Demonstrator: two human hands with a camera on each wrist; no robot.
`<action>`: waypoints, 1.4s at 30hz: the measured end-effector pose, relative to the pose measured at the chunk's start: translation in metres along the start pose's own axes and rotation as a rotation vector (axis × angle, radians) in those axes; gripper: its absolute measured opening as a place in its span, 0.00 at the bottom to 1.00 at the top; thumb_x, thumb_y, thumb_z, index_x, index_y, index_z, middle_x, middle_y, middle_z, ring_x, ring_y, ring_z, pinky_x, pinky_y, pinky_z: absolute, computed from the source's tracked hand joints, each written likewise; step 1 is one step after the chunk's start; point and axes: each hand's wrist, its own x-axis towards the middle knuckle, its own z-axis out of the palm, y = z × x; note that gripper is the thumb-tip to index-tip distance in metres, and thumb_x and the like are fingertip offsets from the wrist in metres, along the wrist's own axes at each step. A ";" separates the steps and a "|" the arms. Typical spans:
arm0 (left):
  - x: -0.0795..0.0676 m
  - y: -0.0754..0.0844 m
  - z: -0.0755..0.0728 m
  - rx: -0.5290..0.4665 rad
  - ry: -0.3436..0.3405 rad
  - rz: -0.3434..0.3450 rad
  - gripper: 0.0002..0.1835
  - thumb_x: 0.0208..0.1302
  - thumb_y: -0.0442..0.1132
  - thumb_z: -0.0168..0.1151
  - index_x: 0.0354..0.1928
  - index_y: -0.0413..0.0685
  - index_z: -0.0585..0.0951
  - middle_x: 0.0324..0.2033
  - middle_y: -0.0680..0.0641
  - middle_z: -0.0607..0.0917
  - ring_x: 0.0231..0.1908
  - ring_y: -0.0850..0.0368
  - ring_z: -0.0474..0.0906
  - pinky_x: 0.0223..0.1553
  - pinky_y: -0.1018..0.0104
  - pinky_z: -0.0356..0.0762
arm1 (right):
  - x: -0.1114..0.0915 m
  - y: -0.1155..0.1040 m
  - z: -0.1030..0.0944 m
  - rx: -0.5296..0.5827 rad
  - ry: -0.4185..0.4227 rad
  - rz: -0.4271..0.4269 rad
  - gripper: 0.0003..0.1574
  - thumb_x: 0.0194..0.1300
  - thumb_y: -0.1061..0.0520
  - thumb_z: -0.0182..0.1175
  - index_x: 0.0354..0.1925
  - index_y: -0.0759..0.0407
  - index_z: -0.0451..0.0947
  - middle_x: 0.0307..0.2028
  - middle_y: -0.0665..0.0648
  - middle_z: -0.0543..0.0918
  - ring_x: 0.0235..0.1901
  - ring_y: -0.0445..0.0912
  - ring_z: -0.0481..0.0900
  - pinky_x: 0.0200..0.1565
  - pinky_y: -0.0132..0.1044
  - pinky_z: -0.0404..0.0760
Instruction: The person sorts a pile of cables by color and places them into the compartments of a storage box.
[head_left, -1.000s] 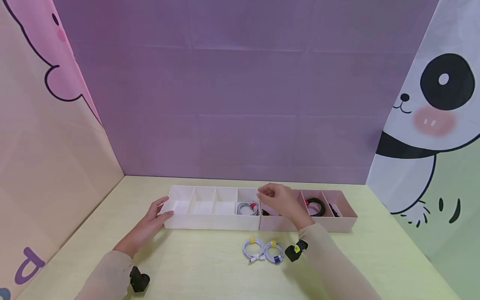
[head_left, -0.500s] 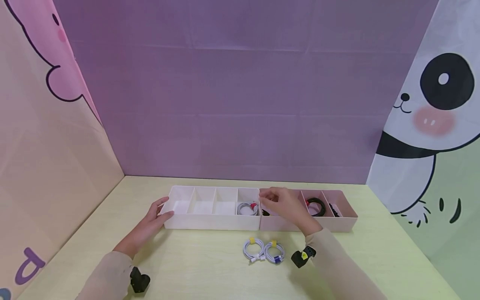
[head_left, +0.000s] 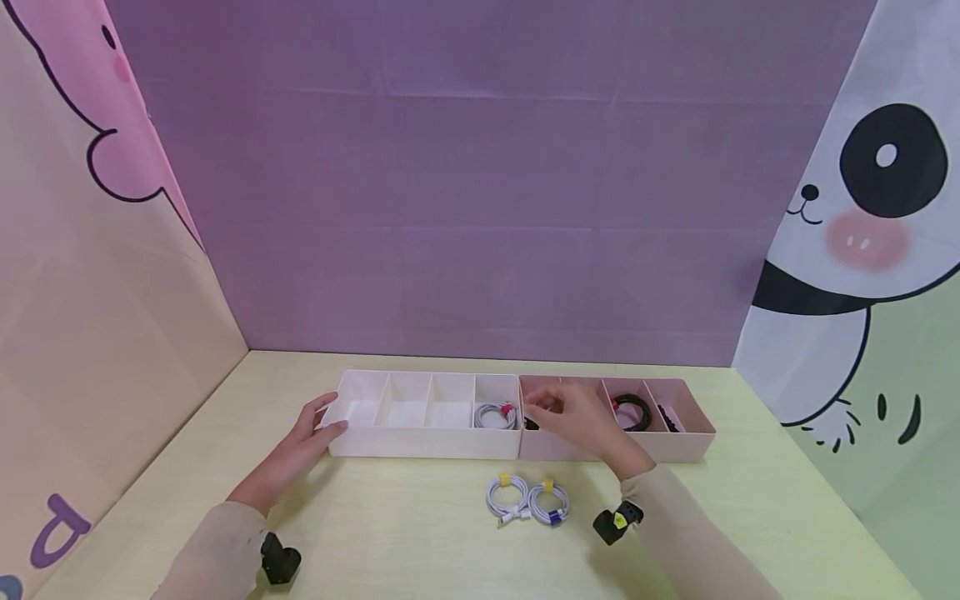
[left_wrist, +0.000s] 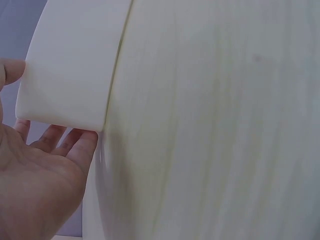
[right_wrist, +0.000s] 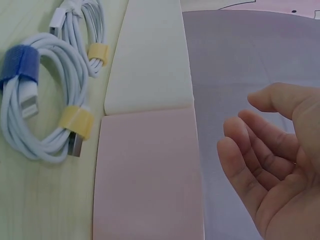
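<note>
My left hand (head_left: 296, 437) rests at the left end of a white divided box (head_left: 423, 443), fingertips against its end wall and thumb by the front rim. Relaxed and holding nothing, my right hand (head_left: 577, 417) hovers over the pink divided box (head_left: 678, 450), thumb apart from the loosely bent fingers. A grey cable coil (head_left: 481, 414) with a red tie lies in the white box's rightmost compartment. In the pink box are a black cable coil (head_left: 644, 407) with a red tie and a dark piece (head_left: 668, 419) at right. Another dark piece (head_left: 531, 424) is partly hidden by my right hand.
Two white cable coils lie on the table before the boxes: one (head_left: 490, 498) with a yellow tie, the other (right_wrist: 50, 147) with blue and yellow ties. The boxes stand end to end. A purple backdrop (head_left: 480, 208) rises behind, with printed panels at both sides.
My right hand has moved right and slightly down, from the seam between the boxes to over the pink box. The left hand, boxes and cables stay where they were.
</note>
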 end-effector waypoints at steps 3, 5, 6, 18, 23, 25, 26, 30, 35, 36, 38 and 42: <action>0.000 0.000 0.000 -0.001 0.000 0.001 0.41 0.78 0.55 0.49 0.79 0.53 0.39 0.76 0.31 0.37 0.74 0.29 0.40 0.71 0.36 0.48 | -0.003 0.000 -0.001 -0.016 -0.002 -0.019 0.07 0.67 0.55 0.67 0.42 0.55 0.87 0.29 0.44 0.82 0.27 0.42 0.75 0.29 0.33 0.76; 0.000 0.000 0.000 -0.002 -0.001 0.002 0.41 0.78 0.55 0.49 0.79 0.53 0.39 0.76 0.31 0.36 0.74 0.29 0.39 0.70 0.36 0.48 | -0.006 0.000 -0.002 -0.015 -0.006 -0.030 0.07 0.67 0.56 0.67 0.42 0.56 0.87 0.30 0.45 0.83 0.28 0.41 0.75 0.30 0.32 0.77; 0.000 0.000 0.000 -0.002 -0.001 0.002 0.41 0.78 0.55 0.49 0.79 0.53 0.39 0.76 0.31 0.36 0.74 0.29 0.39 0.70 0.36 0.48 | -0.007 0.000 -0.002 -0.014 -0.008 -0.031 0.08 0.67 0.56 0.67 0.42 0.56 0.87 0.30 0.44 0.83 0.28 0.41 0.75 0.30 0.32 0.77; 0.001 -0.001 0.000 -0.010 0.000 0.002 0.42 0.78 0.53 0.50 0.79 0.52 0.38 0.76 0.29 0.36 0.73 0.28 0.43 0.70 0.35 0.50 | -0.025 0.007 -0.003 -0.027 -0.042 0.025 0.09 0.68 0.54 0.66 0.43 0.56 0.86 0.31 0.44 0.83 0.32 0.41 0.77 0.34 0.34 0.79; -0.001 0.002 0.001 0.003 0.004 -0.020 0.42 0.77 0.55 0.50 0.79 0.53 0.38 0.76 0.30 0.36 0.74 0.28 0.41 0.70 0.35 0.49 | -0.032 0.010 -0.002 -0.023 -0.054 0.017 0.07 0.68 0.53 0.66 0.40 0.54 0.86 0.30 0.44 0.82 0.32 0.41 0.77 0.34 0.33 0.78; -0.002 0.003 0.001 0.004 0.004 -0.025 0.42 0.77 0.56 0.50 0.79 0.53 0.38 0.76 0.30 0.35 0.74 0.28 0.40 0.70 0.35 0.48 | -0.034 0.012 -0.001 -0.021 -0.059 0.001 0.07 0.68 0.54 0.66 0.41 0.55 0.86 0.30 0.44 0.82 0.32 0.40 0.77 0.34 0.33 0.79; -0.002 0.003 0.001 0.002 0.004 -0.023 0.42 0.77 0.56 0.50 0.79 0.53 0.38 0.76 0.30 0.35 0.74 0.29 0.40 0.70 0.36 0.48 | -0.035 0.013 -0.001 -0.021 -0.062 -0.002 0.07 0.68 0.54 0.66 0.41 0.55 0.86 0.31 0.44 0.82 0.31 0.40 0.77 0.34 0.33 0.79; -0.003 0.003 0.001 -0.006 0.002 -0.014 0.42 0.78 0.56 0.49 0.79 0.54 0.39 0.76 0.31 0.35 0.74 0.30 0.38 0.70 0.36 0.48 | -0.038 0.016 0.001 -0.029 -0.070 -0.002 0.06 0.68 0.55 0.66 0.42 0.54 0.86 0.31 0.43 0.83 0.31 0.39 0.78 0.34 0.32 0.79; -0.002 0.001 0.001 -0.009 0.000 -0.007 0.41 0.78 0.56 0.49 0.79 0.53 0.39 0.76 0.31 0.35 0.74 0.29 0.39 0.70 0.36 0.49 | -0.041 0.019 0.002 -0.042 -0.073 -0.006 0.07 0.67 0.56 0.67 0.42 0.54 0.86 0.31 0.43 0.83 0.30 0.38 0.77 0.34 0.32 0.79; -0.002 0.001 0.001 -0.012 0.000 -0.006 0.41 0.78 0.55 0.49 0.79 0.53 0.39 0.76 0.31 0.35 0.74 0.29 0.39 0.70 0.36 0.49 | -0.041 0.019 0.002 -0.046 -0.075 -0.005 0.07 0.67 0.56 0.67 0.42 0.55 0.86 0.31 0.43 0.83 0.30 0.38 0.77 0.34 0.32 0.79; -0.001 0.000 0.002 -0.017 -0.002 -0.005 0.41 0.78 0.55 0.49 0.79 0.53 0.39 0.76 0.31 0.35 0.74 0.29 0.39 0.70 0.35 0.49 | -0.043 0.019 0.003 -0.056 -0.081 0.000 0.07 0.67 0.56 0.67 0.43 0.55 0.87 0.32 0.42 0.83 0.30 0.38 0.77 0.33 0.32 0.79; 0.001 -0.002 0.002 -0.020 -0.002 -0.009 0.41 0.78 0.56 0.49 0.79 0.53 0.39 0.76 0.31 0.35 0.74 0.30 0.39 0.70 0.36 0.49 | -0.047 0.020 0.003 -0.074 -0.095 0.008 0.07 0.66 0.56 0.67 0.42 0.55 0.87 0.33 0.42 0.83 0.30 0.37 0.76 0.33 0.31 0.78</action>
